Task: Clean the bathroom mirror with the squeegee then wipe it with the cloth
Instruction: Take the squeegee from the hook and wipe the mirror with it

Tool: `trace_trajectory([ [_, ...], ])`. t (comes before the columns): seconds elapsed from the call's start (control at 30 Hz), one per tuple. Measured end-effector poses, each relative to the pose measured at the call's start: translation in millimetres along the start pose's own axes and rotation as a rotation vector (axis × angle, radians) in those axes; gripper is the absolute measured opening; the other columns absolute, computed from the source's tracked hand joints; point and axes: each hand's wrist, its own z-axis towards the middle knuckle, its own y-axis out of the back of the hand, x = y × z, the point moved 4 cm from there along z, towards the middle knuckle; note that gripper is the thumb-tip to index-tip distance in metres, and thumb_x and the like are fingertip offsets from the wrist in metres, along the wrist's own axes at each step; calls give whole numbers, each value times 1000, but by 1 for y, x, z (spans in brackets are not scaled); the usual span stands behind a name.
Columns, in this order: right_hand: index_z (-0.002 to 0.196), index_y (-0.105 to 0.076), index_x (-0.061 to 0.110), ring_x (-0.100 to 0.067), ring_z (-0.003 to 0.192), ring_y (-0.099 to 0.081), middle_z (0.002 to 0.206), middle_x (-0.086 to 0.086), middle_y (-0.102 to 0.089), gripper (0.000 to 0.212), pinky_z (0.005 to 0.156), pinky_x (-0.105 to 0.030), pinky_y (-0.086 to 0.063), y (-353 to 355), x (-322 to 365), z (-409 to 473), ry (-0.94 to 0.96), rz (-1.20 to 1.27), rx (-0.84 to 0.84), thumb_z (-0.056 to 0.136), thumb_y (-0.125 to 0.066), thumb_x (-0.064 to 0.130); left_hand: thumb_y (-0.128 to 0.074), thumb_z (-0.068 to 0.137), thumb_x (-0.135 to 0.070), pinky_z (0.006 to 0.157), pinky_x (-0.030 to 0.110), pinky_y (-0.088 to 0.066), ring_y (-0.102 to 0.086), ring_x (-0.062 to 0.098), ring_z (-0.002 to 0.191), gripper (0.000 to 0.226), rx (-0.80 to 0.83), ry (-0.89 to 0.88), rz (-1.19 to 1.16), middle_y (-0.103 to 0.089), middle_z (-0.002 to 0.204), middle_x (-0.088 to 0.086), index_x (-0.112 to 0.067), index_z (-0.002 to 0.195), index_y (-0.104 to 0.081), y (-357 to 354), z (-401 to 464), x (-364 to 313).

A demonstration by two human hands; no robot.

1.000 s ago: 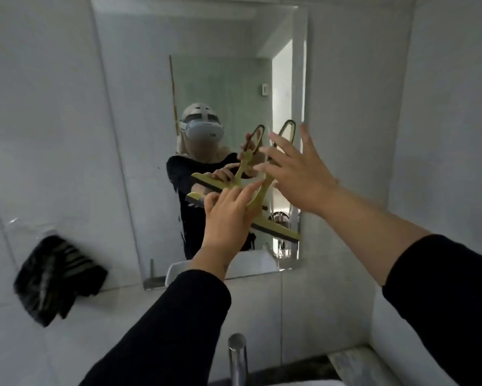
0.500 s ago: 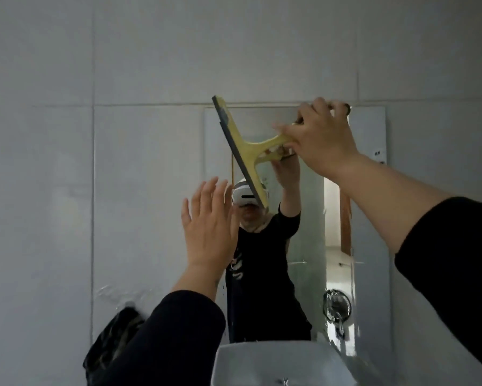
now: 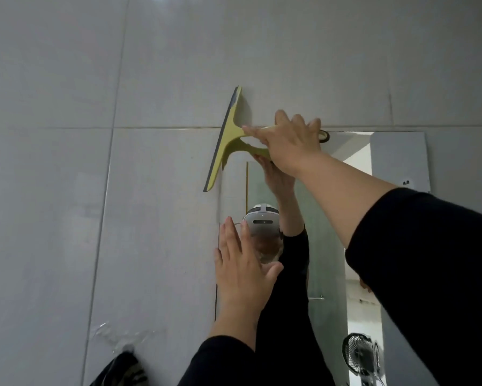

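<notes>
Right hand point(image 3: 288, 142) grips the handle of the squeegee point(image 3: 225, 142), raised at the mirror's point(image 3: 395, 160) upper left corner — blade near vertical, tilted, lying across the mirror's left edge and the wall tile point(image 3: 67, 190). Left hand point(image 3: 241, 267) is flat, fingers straight, at the mirror's left edge. Cloth point(image 3: 122, 370) hangs on the wall at lower left — well apart from both hands.

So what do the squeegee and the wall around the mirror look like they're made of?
The squeegee looks like moulded yellow-green plastic with a matte finish, edged by a dark strip, probably rubber. The wall looks like glazed ceramic tile: large grey panels, thin grout lines and soft light reflections.
</notes>
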Motion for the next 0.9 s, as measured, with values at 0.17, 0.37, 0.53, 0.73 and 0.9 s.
trace_trajectory([
  [0.17, 141, -24, 57, -31, 109, -45, 115, -11, -45, 49, 90, -47, -33, -5, -8, -7, 23, -61, -14, 101, -34, 29, -56, 80, -62, 119, 42, 1, 26, 23, 142, 108, 35, 19, 24, 28, 155, 8, -19, 148, 16, -1, 0, 0],
  [0.37, 143, -18, 57, -31, 106, -47, 109, -12, -45, 53, 87, -45, -36, -3, -27, -22, 22, -80, 33, 102, -31, 26, -57, 83, -58, 118, 41, 0, 26, 25, 142, 107, 85, 74, 58, 31, 154, 9, -17, 148, 18, 2, -1, -7],
  [0.53, 143, -18, 58, -30, 106, -46, 106, -11, -43, 56, 87, -44, -36, 0, -41, -29, 12, -104, 50, 101, -32, 23, -59, 83, -55, 119, 41, -2, 25, 25, 143, 108, 115, 98, 59, 31, 154, 9, -17, 148, 18, 4, 0, -11],
  [0.73, 141, -16, 60, -30, 105, -46, 93, -7, -32, 54, 87, -44, -35, 0, -76, -46, -22, -135, 64, 102, -35, 29, -58, 85, -52, 119, 43, -6, 26, 26, 142, 107, 130, 109, 75, 32, 153, 10, -14, 147, 20, 3, 0, -13],
  [0.9, 140, -19, 61, -32, 111, -44, 107, -11, -43, 56, 90, -44, -33, 4, -112, -61, -96, -174, 48, 102, -32, 22, -59, 84, -51, 119, 43, -8, 25, 26, 143, 107, 108, 117, 71, 30, 154, 11, -14, 147, 19, 2, 0, -14],
])
